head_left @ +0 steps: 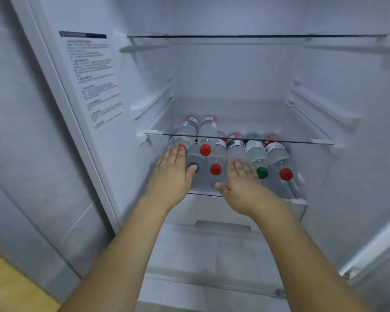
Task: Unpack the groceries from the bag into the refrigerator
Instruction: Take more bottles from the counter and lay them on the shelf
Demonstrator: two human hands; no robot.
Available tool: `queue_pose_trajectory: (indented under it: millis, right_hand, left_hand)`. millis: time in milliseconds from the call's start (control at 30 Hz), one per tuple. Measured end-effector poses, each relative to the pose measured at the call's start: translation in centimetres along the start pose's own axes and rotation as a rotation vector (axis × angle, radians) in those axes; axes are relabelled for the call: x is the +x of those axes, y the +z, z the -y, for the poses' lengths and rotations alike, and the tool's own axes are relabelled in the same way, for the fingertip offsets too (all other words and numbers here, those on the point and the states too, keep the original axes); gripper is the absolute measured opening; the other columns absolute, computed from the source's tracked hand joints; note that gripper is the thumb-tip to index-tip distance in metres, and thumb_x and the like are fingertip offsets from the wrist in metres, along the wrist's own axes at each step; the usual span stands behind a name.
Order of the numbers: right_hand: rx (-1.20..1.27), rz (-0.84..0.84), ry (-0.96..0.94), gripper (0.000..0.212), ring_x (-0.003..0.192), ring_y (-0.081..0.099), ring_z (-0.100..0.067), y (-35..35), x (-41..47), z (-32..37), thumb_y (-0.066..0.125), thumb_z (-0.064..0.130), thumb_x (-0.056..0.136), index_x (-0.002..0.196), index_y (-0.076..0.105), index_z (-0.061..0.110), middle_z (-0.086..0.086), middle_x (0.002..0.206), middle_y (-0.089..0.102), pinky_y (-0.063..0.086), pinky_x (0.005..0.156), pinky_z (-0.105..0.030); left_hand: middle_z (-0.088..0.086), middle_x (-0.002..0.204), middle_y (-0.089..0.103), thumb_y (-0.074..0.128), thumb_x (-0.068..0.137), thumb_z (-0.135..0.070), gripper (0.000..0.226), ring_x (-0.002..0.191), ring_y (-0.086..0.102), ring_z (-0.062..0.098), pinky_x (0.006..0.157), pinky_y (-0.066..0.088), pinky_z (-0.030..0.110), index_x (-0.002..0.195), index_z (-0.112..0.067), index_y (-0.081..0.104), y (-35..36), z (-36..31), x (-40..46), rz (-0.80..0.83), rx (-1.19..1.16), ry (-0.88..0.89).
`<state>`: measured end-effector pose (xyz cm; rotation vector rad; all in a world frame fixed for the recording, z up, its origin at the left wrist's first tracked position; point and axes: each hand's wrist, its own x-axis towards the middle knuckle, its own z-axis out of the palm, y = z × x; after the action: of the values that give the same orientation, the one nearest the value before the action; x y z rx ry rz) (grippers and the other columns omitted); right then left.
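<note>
a: where's she at?

b: stowing step, i'd say. bottles (234,152) lie on their sides on the lower shelf (298,201), caps toward the front edge, two more stacked at the left. left hand (172,174) and right hand (241,183) are both flat and released, fingertips against the bottles, grasping nothing.

a: next?

b: probably nudge them back; the caps sit near the front edge. little headroom under the middle shelf (320,141). the bag isn't visible.
</note>
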<state>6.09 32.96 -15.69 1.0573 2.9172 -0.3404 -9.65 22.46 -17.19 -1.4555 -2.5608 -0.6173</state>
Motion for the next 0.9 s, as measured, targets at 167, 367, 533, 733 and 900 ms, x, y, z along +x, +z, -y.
queue_pose_trajectory:
  millis: [167,367,533,733,900]
  right_hand:
    - [-0.01,0.066,-0.064,0.072,0.148,-0.016,-0.023,0.6,-1.9,1.7,0.024,0.048,0.103,0.154,-0.009,0.009,-0.009,0.161,-0.018,-0.01,0.119,-0.037]
    - [-0.05,0.105,-0.138,0.07,0.148,-0.017,-0.022,0.6,-4.7,4.7,0.024,0.045,0.104,0.154,-0.011,0.011,-0.007,0.16,-0.02,-0.01,0.118,-0.037]
    - [-0.081,0.107,-0.17,0.07,0.148,-0.018,-0.022,-0.7,-6.0,7.1,0.024,0.045,0.104,0.154,-0.011,0.011,-0.007,0.16,-0.02,-0.011,0.117,-0.036]
    - [-0.089,0.135,-0.265,0.069,0.148,-0.016,-0.023,-1.2,-6.7,9.9,0.024,0.042,0.104,0.154,-0.011,0.009,-0.008,0.16,-0.019,-0.009,0.119,-0.037]
    - [-0.104,0.118,-0.394,0.068,0.148,-0.016,-0.023,-1.4,-7.3,12.1,0.024,0.041,0.104,0.154,-0.009,0.01,-0.009,0.161,-0.017,-0.009,0.119,-0.039]
  left_hand:
    - [0.007,0.164,0.007,0.028,0.104,-0.044,0.064,0.151,0.003,0.02,0.123,0.004,0.038,0.156,-0.011,0.01,-2.4,0.3,-4.2,-0.001,0.047,-0.084]
    - [0.005,0.164,0.008,0.03,0.105,-0.039,0.06,0.151,0.003,0.018,0.122,0.001,0.03,0.156,-0.011,0.013,-5.8,0.9,-9.1,0.008,0.033,-0.109]
    - [0.001,0.164,0.006,0.028,0.104,-0.041,0.061,0.151,-0.001,0.014,0.122,-0.002,0.028,0.156,-0.013,0.012,-8.3,0.4,-12.4,0.0,0.009,-0.127]
    - [-0.001,0.164,0.002,0.026,0.104,-0.043,0.062,0.15,-0.002,0.01,0.121,-0.004,0.027,0.156,-0.015,0.008,-11.5,0.4,-15.4,-0.023,0.088,-0.213]
    - [-0.004,0.164,0.0,0.031,0.104,-0.042,0.064,0.15,-0.004,0.009,0.121,-0.004,0.025,0.156,-0.017,0.005,-13.9,-0.6,-18.5,-0.052,0.125,-0.332]
